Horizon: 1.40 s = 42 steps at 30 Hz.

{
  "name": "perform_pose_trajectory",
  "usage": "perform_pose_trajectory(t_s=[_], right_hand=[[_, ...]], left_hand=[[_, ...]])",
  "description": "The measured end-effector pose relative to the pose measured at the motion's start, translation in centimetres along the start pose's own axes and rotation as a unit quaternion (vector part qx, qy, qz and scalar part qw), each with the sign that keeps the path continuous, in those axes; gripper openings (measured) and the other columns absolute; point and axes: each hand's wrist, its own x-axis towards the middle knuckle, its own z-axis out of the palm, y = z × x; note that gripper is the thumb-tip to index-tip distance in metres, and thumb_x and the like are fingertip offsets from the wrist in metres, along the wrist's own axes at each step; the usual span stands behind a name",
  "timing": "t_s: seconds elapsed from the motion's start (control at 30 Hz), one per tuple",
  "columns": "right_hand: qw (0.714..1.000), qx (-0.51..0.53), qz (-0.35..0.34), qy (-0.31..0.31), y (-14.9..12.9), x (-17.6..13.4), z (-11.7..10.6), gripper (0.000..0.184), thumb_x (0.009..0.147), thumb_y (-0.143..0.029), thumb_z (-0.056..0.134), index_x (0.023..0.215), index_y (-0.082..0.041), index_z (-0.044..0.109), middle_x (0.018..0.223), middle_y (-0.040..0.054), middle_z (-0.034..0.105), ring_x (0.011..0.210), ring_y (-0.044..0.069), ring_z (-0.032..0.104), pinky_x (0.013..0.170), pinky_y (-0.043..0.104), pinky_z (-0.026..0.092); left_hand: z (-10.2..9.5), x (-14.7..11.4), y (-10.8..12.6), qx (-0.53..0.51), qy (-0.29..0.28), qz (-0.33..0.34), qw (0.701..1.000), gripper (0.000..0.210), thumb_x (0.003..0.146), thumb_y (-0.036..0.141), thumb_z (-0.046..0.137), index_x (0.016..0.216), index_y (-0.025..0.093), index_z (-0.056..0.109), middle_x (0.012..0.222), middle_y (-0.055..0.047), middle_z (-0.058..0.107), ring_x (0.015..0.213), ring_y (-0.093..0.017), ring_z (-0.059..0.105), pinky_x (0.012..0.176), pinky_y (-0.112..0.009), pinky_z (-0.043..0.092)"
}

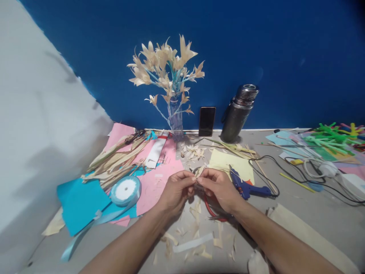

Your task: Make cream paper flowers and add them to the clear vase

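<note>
My left hand and my right hand meet over the middle of the table, thumbs and fingertips pinched together. Between them is a small pale piece of dried husk, shaped like a petal and partly hidden by the fingers. Below my right hand lies a red-handled tool, mostly covered. Several cut husk scraps are scattered under the hands, and a pile of pale petal pieces sits just beyond them. A blue glue gun rests right of my right hand, partly on yellow paper.
Dried husk flowers stand in a clear vase by the blue wall. Beside it are a phone and a dark flask. Left lie a ribbon roll, husk strips and coloured paper. Black cable crosses the right side.
</note>
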Motion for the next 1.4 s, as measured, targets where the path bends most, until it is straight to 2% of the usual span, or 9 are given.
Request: perform_pose_trajectory(t_s=[0.23,0.5,0.6,0.77,0.9,1.07,1.23,1.4], right_hand=[[1.0,0.008,0.013,0.003,-0.07,-0.01,0.16,0.022,0.076,-0.033,0.072,0.068,-0.017,0.06,0.046,-0.0067,0.047,0.042,0.007,0.037,0.043,0.021,0.027],[0.997,0.052,0.049,0.013,0.15,0.05,0.3,0.024,0.072,-0.031,0.074,0.062,-0.017,0.057,0.045,-0.007,0.046,0.039,0.005,0.035,0.042,0.021,0.021],[0.998,0.046,0.047,0.026,0.08,0.06,0.36,0.024,0.071,-0.031,0.073,0.061,-0.016,0.058,0.044,-0.0067,0.046,0.039,0.005,0.035,0.042,0.02,0.022],[0.996,0.051,0.064,0.031,0.0,0.06,0.47,0.024,0.07,-0.034,0.074,0.065,-0.015,0.06,0.046,-0.0061,0.048,0.038,0.004,0.035,0.04,0.02,0.022],[0.996,0.053,0.071,0.026,-0.08,-0.01,0.58,0.023,0.07,-0.035,0.073,0.07,-0.016,0.061,0.049,-0.0062,0.05,0.038,0.004,0.035,0.039,0.019,0.025],[0.998,0.029,0.06,0.021,-0.26,-0.27,0.69,0.019,0.072,-0.032,0.07,0.08,-0.017,0.063,0.049,-0.0077,0.048,0.039,0.006,0.037,0.039,0.02,0.033],[0.999,0.017,0.049,0.018,-0.54,-0.33,0.77,0.016,0.073,-0.031,0.069,0.077,-0.017,0.062,0.049,-0.008,0.046,0.041,0.007,0.037,0.04,0.02,0.032],[0.999,0.017,0.043,0.013,-0.68,-0.13,0.73,0.014,0.073,-0.029,0.069,0.077,-0.016,0.063,0.049,-0.0076,0.046,0.041,0.006,0.037,0.04,0.02,0.029]], left_hand=[[0.2,-0.07,-0.05,0.054,0.043,0.047,0.997,0.019,0.06,0.024,0.081,0.063,0.013,0.065,0.044,0.003,0.053,0.039,-0.007,0.042,0.042,-0.02,0.03],[0.5,-0.57,0.08,0.178,0.085,0.107,0.975,0.015,0.065,0.025,0.077,0.065,0.013,0.068,0.046,0.003,0.055,0.041,-0.008,0.043,0.043,-0.022,0.032],[0.58,-0.81,0.1,0.243,0.1,0.144,0.954,0.011,0.069,0.025,0.074,0.068,0.014,0.071,0.053,0.001,0.06,0.045,-0.009,0.047,0.045,-0.022,0.035],[0.11,-0.74,-0.19,0.37,0.107,0.255,0.887,0.008,0.076,0.018,0.068,0.071,0.018,0.074,0.07,-0.002,0.068,0.063,-0.013,0.06,0.059,-0.024,0.044],[-0.24,-0.69,-0.4,0.417,0.094,0.313,0.848,0.011,0.081,0.017,0.065,0.078,0.019,0.075,0.073,-0.001,0.068,0.068,-0.013,0.062,0.063,-0.023,0.045],[-0.21,-0.85,-0.06,0.441,0.096,0.345,0.823,0.013,0.082,0.013,0.062,0.076,0.018,0.071,0.072,0.0,0.066,0.068,-0.013,0.061,0.061,-0.023,0.044],[-0.14,-0.91,0.16,0.453,0.09,0.375,0.804,0.013,0.081,0.011,0.062,0.074,0.018,0.07,0.07,0.0,0.066,0.065,-0.012,0.06,0.06,-0.023,0.043],[-0.15,-0.97,0.32,0.44,0.083,0.378,0.81,0.014,0.082,0.013,0.061,0.071,0.018,0.068,0.067,0.0,0.064,0.064,-0.013,0.059,0.06,-0.024,0.043]])
